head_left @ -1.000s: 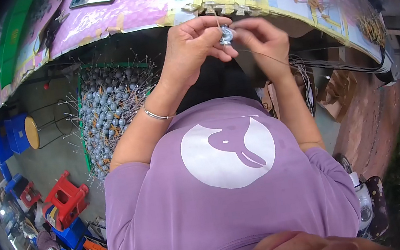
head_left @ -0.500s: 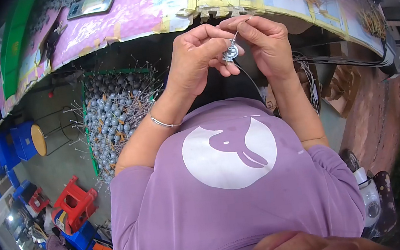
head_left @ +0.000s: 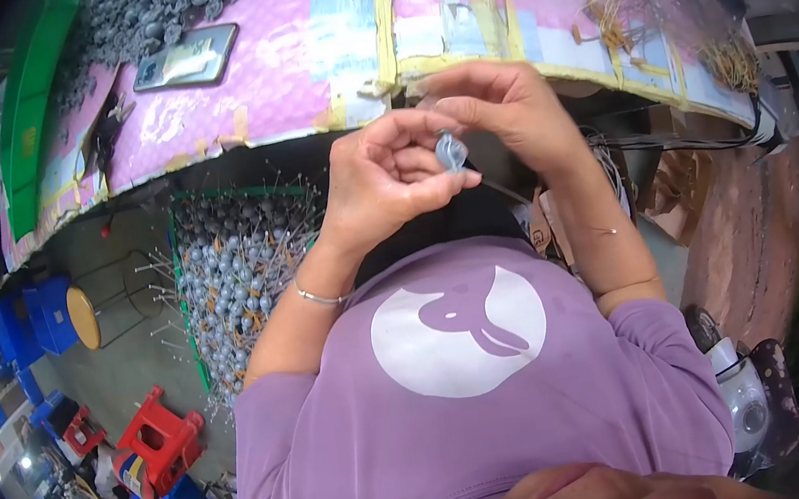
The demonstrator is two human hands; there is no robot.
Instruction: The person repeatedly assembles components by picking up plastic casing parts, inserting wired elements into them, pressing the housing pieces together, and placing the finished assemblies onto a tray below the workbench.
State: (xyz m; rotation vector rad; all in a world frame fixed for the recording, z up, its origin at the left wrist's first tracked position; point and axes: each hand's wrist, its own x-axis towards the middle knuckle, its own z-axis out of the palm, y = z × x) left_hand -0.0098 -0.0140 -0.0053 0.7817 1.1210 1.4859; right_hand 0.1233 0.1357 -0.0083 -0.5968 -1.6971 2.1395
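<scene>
In front of my chest, over the table's near edge, my left hand (head_left: 390, 175) is closed around a small grey-blue rose-like artificial flower (head_left: 451, 152). The flower shows between its curled fingers and thumb. Just to the right, my right hand (head_left: 513, 113) has thumb and forefinger pinched together against the left fingertips, above the flower. Whatever sits in that pinch is hidden. Below and left of my left forearm, a green-edged crate (head_left: 196, 327) holds many grey-blue bud heads (head_left: 232, 261) on thin stems.
The pink-covered table (head_left: 287, 83) carries a phone (head_left: 186, 59), heaps of grey flower pieces (head_left: 156, 9) and a bundle of thin brown stems (head_left: 730, 64). A round-topped stool (head_left: 82, 316) and a red stool (head_left: 160, 437) stand at left. Black cables (head_left: 668, 141) hang under the table's right side.
Both hands have come lower in view, and my left hand has turned over. The flower now faces up, and the thin stem seen earlier between the hands is hidden.
</scene>
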